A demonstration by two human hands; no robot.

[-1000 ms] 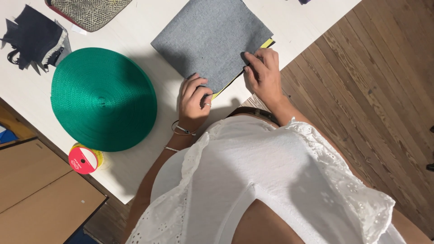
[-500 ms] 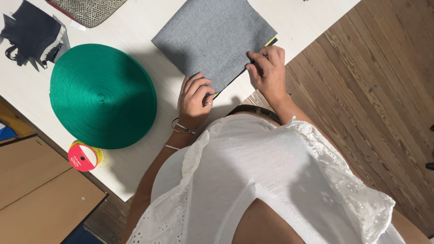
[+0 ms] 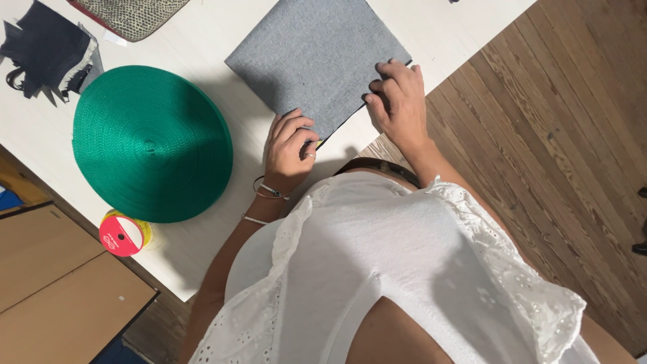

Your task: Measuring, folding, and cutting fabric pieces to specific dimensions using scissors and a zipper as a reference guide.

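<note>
Hands pinch near edge of grey fabric square [image 3: 317, 57] on worktop [image 3: 202, 47]: left hand [image 3: 288, 149] at one corner, right hand [image 3: 397, 101] at the other. Aligning step, I judge; next needs even hold.

Matt grey woven cloth [image 3: 317, 57] lies on a smooth white table [image 3: 202, 47] beside ribbed green webbing [image 3: 151, 141].
</note>
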